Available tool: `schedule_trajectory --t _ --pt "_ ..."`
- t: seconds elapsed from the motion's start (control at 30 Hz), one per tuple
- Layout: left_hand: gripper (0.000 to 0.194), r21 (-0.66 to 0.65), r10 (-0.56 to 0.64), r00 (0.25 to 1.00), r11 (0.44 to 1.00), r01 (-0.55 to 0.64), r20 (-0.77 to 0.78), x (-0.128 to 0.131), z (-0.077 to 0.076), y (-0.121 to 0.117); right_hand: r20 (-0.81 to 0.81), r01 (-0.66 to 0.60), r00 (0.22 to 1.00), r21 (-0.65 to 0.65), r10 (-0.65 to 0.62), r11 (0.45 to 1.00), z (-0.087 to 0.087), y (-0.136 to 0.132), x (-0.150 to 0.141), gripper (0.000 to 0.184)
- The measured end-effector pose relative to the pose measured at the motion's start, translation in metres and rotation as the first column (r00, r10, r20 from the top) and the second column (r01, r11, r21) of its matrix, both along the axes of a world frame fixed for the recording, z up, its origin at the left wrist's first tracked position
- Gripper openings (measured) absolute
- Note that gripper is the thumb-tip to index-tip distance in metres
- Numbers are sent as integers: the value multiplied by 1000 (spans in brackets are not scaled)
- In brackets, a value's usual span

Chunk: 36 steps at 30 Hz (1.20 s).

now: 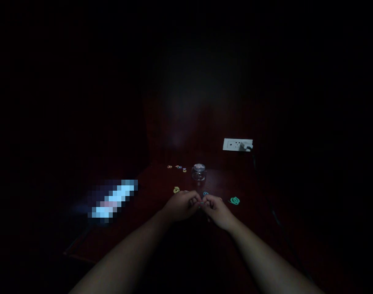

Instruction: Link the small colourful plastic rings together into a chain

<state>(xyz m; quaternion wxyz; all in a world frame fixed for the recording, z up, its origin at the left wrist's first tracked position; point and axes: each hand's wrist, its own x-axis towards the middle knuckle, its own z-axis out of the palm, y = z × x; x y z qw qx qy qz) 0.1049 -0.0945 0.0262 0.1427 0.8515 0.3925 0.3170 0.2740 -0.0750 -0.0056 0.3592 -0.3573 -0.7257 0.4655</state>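
Observation:
My left hand (183, 205) and my right hand (216, 209) meet over the dark red table, with fingertips pinched together. Between them shows a bit of a thin teal elastic band (202, 203), mostly hidden by the fingers. Just beyond my left hand lies a bunch of yellow bands (176, 190). A blue band (206, 194) peeks out behind my right fingers, and a heap of green bands (235, 200) rests to the right of that hand. Farther back stands a small clear jar (199, 173) with its lid on.
Several small coloured rings (178, 166) lie near the table's back edge, left of the jar. A white wall socket (237, 144) holds a plug whose cord runs down the right side. At left is a bright pixelated patch (114, 200). The surroundings are very dark.

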Motion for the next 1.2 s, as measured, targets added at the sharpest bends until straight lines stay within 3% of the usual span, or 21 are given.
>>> schedule_trajectory --t 0.37,0.63,0.8,0.97,1.2 --pt "12 32 137 990 990 -136 -22 6 0 1 27 3 1000 68 -5 998 2 0 -1 22" --pt "11 14 79 996 997 -80 33 5 -1 4 31 23 999 56 -25 998 2 -1 -1 28" --pt "13 25 11 997 1000 -13 78 2 -6 8 30 -2 1000 -20 2 1000 0 -1 -1 25" --pt "15 32 -42 995 999 39 86 0 -8 10 -4 51 999 -63 -51 997 -5 2 0 21" --pt "13 4 -16 996 1000 15 88 -2 -9 10 -37 135 990 -5 -135 991 -6 4 -5 15"
